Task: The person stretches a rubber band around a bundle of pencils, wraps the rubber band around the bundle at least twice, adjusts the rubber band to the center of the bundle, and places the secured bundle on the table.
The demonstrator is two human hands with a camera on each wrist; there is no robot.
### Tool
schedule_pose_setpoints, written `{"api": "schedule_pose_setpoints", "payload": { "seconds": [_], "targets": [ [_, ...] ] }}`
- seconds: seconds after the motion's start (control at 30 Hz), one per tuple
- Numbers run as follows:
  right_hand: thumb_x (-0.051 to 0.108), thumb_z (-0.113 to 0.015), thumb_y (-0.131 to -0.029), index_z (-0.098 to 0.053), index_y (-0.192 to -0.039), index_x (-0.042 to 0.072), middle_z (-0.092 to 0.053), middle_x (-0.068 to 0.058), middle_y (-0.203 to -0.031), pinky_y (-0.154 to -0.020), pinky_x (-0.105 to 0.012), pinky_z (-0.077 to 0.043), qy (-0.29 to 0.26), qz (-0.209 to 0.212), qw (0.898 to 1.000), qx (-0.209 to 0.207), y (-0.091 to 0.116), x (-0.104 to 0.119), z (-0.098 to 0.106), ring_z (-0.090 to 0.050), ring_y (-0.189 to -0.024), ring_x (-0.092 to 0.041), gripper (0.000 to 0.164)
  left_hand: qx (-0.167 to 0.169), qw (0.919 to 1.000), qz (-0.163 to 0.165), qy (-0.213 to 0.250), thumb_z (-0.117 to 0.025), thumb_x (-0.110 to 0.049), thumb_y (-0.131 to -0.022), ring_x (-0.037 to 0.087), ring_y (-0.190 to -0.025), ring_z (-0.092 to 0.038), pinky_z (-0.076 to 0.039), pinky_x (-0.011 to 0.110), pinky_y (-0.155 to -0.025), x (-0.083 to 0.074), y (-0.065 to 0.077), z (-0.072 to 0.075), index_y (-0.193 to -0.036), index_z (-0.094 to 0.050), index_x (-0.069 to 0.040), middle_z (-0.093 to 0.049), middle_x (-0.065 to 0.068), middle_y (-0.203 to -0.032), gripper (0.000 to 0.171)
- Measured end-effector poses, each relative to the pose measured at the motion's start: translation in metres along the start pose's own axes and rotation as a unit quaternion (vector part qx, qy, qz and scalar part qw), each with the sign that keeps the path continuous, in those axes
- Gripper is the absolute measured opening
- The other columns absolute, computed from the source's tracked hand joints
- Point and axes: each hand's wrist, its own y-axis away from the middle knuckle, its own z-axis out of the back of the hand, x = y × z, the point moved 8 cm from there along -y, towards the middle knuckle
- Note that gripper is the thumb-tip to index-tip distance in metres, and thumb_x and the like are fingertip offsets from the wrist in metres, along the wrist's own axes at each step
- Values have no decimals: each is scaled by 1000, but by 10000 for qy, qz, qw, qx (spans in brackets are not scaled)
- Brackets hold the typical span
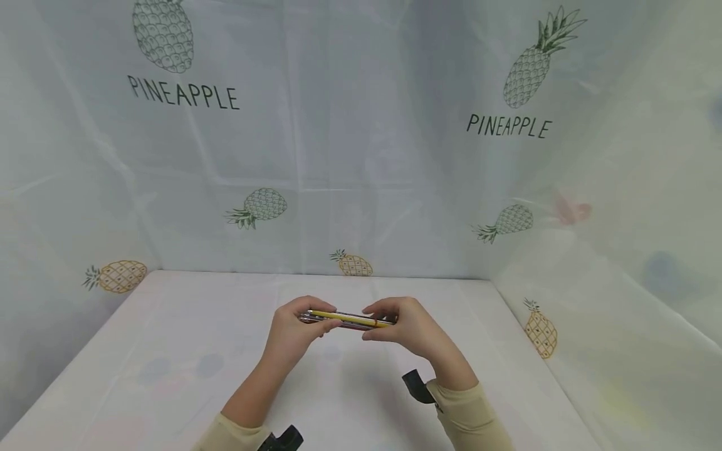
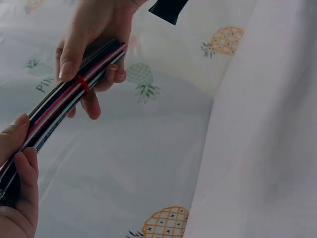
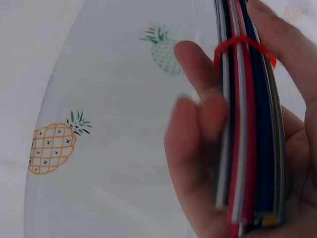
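Observation:
A bundle of slim pencils [image 1: 354,320], yellow, red, dark and silvery, is held up level above the table between both hands. A red rubber band [image 3: 242,41] circles it close to the right end. My left hand [image 1: 286,332] grips the left end between thumb and fingers. At the other end my right hand [image 1: 416,327] holds the bundle near the band, thumb on one side and fingers on the other. In the right wrist view the pencils' flat ends [image 3: 270,219] lie against the right palm. The left palm hides the tips at the left end.
A white cloth with faint coloured spots covers the table [image 1: 186,388]. Behind it hangs a pale curtain [image 1: 361,125] printed with pineapples, and another sheet [image 1: 637,238] closes the right side. Dark straps [image 1: 417,386] sit at the wrists over beige sleeves.

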Motion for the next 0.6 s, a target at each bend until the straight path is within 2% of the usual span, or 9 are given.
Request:
{"api": "schedule_pose_setpoints", "payload": {
  "seconds": [0.07, 0.17, 0.3, 0.47, 0.6],
  "targets": [
    [19, -86, -75, -71, -107, 6, -69, 2, -89, -69, -30, -53, 24, -10, 9999, 160, -1, -1, 0, -64, -79, -13, 38, 7, 10000, 43, -25, -87, -10, -72, 20, -68, -64, -54, 29, -62, 3, -1, 2, -88, -76, -16, -67, 3, -96, 20],
    [16, -86, -75, -70, -100, 6, -70, 3, -85, -71, -30, -53, 107, -108, 9991, 402, -2, -3, -1, -65, -78, -12, 31, 63, 9999, 141, 9, -86, -10, -72, 20, -68, -64, -54, 29, -62, 8, -1, 2, -89, -76, -15, -67, 4, -96, 20],
    [13, -84, -76, -68, -92, 8, -69, 4, -80, -69, -30, -52, 172, -157, 9978, 617, -1, -5, -3, -64, -75, -13, 23, 381, 9985, 375, 97, -86, -12, -74, 22, -70, -65, -55, 31, -64, 15, 0, -1, -93, -76, -12, -68, 5, -93, 21],
    [13, -85, -75, -70, -89, 8, -68, 5, -79, -67, -30, -52, 422, -141, 9974, 565, 0, -9, -5, -63, -73, -11, 22, 812, 9941, 635, 348, -83, -14, -78, 27, -76, -69, -56, 32, -72, 25, 1, -4, -99, -75, -5, -70, 9, -90, 24],
    [19, -86, -74, -71, -83, 11, -66, 8, -75, -64, -30, -50, 831, -246, 9947, 553, -1, -13, -7, -59, -70, -10, 19, 858, 9936, 676, 301, -83, -11, -77, 27, -79, -70, -56, 30, -73, 31, 2, -5, -105, -74, -6, -69, 10, -101, 30]
  ]
}}
